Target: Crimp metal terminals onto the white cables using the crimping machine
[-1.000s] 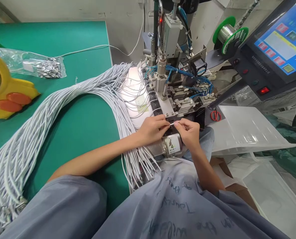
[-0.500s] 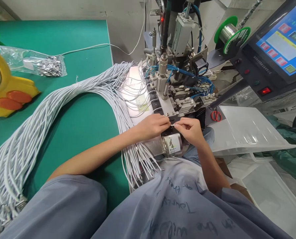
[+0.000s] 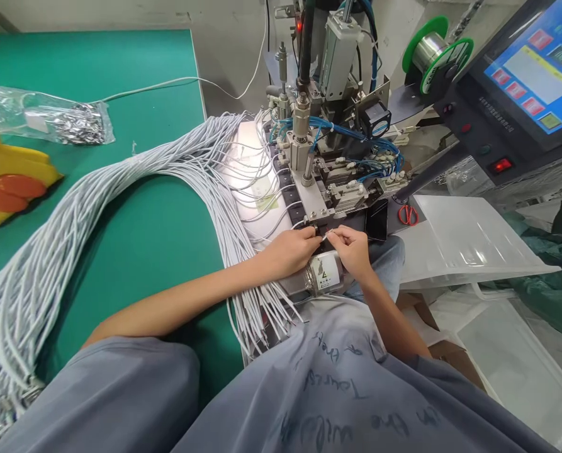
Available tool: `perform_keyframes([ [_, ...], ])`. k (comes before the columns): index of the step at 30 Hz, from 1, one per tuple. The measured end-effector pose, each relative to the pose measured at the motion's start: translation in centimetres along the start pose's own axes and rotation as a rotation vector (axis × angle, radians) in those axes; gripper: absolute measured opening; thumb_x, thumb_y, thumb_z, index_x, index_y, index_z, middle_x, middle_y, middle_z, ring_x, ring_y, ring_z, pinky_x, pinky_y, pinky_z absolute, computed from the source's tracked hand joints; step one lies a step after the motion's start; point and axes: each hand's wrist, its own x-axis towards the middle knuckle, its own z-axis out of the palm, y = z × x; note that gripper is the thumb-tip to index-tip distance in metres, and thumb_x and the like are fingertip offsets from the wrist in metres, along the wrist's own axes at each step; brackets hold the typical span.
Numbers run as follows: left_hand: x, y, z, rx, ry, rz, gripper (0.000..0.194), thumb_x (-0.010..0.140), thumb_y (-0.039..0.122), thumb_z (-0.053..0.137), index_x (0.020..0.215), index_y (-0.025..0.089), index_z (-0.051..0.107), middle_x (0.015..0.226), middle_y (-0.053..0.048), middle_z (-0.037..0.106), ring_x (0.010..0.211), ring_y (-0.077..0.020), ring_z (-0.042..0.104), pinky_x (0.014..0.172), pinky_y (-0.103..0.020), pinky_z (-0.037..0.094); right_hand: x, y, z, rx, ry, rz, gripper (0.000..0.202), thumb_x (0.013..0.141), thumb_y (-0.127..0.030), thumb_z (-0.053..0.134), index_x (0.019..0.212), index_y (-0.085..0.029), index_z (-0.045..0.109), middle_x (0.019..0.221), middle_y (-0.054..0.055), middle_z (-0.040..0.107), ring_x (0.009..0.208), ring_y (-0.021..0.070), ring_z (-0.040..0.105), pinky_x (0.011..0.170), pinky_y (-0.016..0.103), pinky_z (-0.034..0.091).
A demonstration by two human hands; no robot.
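My left hand (image 3: 291, 253) is closed on a white cable (image 3: 324, 238), whose short end shows between my two hands. Facing it, my right hand (image 3: 351, 250) pinches the tip of that cable with thumb and finger; the tip itself is mostly covered. Both hands are just in front of the machine's metal plate (image 3: 314, 204). Right below them is a clear container with a white label (image 3: 326, 272). A thick bundle of white cables (image 3: 120, 173) curves across the green table, and its loose ends hang under my left forearm.
Along the machine's black edge, several cables lie in a row. Behind stand metal cylinders (image 3: 301, 119), a solder wire spool (image 3: 432, 53) and a touch screen (image 3: 538, 82). Red scissors (image 3: 408, 215) lie at right. A bag of metal parts (image 3: 80, 123) rests on the green table (image 3: 162, 233).
My right hand has moved slightly left and nearer my left hand, and the cable end between them is now tilted. The whole view has shifted a little.
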Motion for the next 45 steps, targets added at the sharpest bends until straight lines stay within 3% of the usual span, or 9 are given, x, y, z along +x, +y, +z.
perform_keyframes([
  [4, 0.1, 0.0, 0.2, 0.068, -0.183, -0.049, 0.023, 0.082, 0.006, 0.040, 0.084, 0.011, 0.062, 0.076, -0.005, 0.057, 0.058, -0.0123, 0.054, 0.052, -0.023, 0.041, 0.2, 1.6, -0.8, 0.078, -0.083, 0.133, 0.018, 0.075, -0.031, 0.054, 0.071, -0.016, 0.064, 0.070, 0.002, 0.059, 0.066, 0.0139, 0.052, 0.064, 0.028, 0.042],
  [9, 0.5, -0.1, -0.1, 0.054, -0.280, -0.120, 0.024, 0.083, 0.008, 0.040, 0.090, 0.012, 0.063, 0.081, -0.006, 0.058, 0.059, -0.0121, 0.056, 0.054, -0.023, 0.043, 0.6, 2.2, -0.7, 0.149, -0.135, 0.269, 0.018, 0.069, -0.035, 0.058, 0.069, -0.017, 0.060, 0.057, -0.002, 0.052, 0.054, 0.0113, 0.045, 0.056, 0.026, 0.039],
  [16, 0.2, -0.3, 0.1, 0.034, -0.212, -0.092, 0.032, 0.086, 0.011, 0.038, 0.109, 0.013, 0.060, 0.083, -0.006, 0.059, 0.063, -0.0140, 0.059, 0.055, -0.024, 0.045, 0.8, 2.1, -0.5, 0.154, -0.156, 0.276, 0.019, 0.067, -0.035, 0.058, 0.065, -0.017, 0.056, 0.054, -0.004, 0.048, 0.051, 0.0094, 0.042, 0.051, 0.024, 0.036],
  [20, 0.2, -0.1, -0.2, 0.079, -0.253, -0.051, 0.039, 0.078, 0.004, 0.041, 0.112, 0.013, 0.059, 0.086, -0.007, 0.058, 0.061, -0.0132, 0.058, 0.054, -0.024, 0.045, 1.0, 2.2, -0.5, 0.142, -0.170, 0.314, 0.020, 0.066, -0.036, 0.058, 0.066, -0.017, 0.058, 0.057, -0.002, 0.051, 0.053, 0.0101, 0.044, 0.051, 0.024, 0.035],
  [25, 0.2, 0.0, -0.3, 0.124, -0.280, -0.029, 0.041, 0.079, 0.005, 0.041, 0.117, 0.011, 0.055, 0.089, -0.010, 0.057, 0.065, -0.0155, 0.060, 0.056, -0.026, 0.046, 1.4, 2.3, -0.6, 0.146, -0.177, 0.310, 0.019, 0.066, -0.036, 0.059, 0.064, -0.016, 0.058, 0.056, -0.003, 0.052, 0.052, 0.0099, 0.045, 0.050, 0.024, 0.036],
  [32, 0.6, -0.1, -0.6, 0.230, -0.330, 0.057, 0.033, 0.085, 0.006, 0.038, 0.113, 0.006, 0.054, 0.090, -0.012, 0.057, 0.072, -0.0183, 0.062, 0.061, -0.028, 0.048, 1.5, 2.5, -0.7, 0.121, -0.196, 0.279, 0.017, 0.067, -0.033, 0.058, 0.065, -0.016, 0.057, 0.056, -0.003, 0.052, 0.052, 0.0097, 0.046, 0.051, 0.024, 0.039],
  [38, 0.7, -0.1, -0.7, 0.217, -0.360, 0.058, 0.030, 0.088, 0.009, 0.036, 0.111, 0.008, 0.055, 0.091, -0.012, 0.058, 0.073, -0.0181, 0.062, 0.060, -0.028, 0.047, 1.7, 2.4, -0.7, 0.112, -0.214, 0.346, 0.016, 0.063, -0.032, 0.059, 0.063, -0.016, 0.057, 0.053, -0.002, 0.052, 0.051, 0.0099, 0.046, 0.048, 0.023, 0.037],
  [45, 0.6, -0.2, -0.3, 0.189, -0.310, 0.059, 0.027, 0.090, 0.010, 0.036, 0.108, 0.008, 0.055, 0.090, -0.011, 0.057, 0.075, -0.0185, 0.062, 0.059, -0.027, 0.046, 1.9, 2.6, -0.3, 0.116, -0.185, 0.362, 0.021, 0.064, -0.037, 0.055, 0.065, -0.017, 0.060, 0.059, 0.000, 0.055, 0.052, 0.0101, 0.046, 0.044, 0.022, 0.035],
])
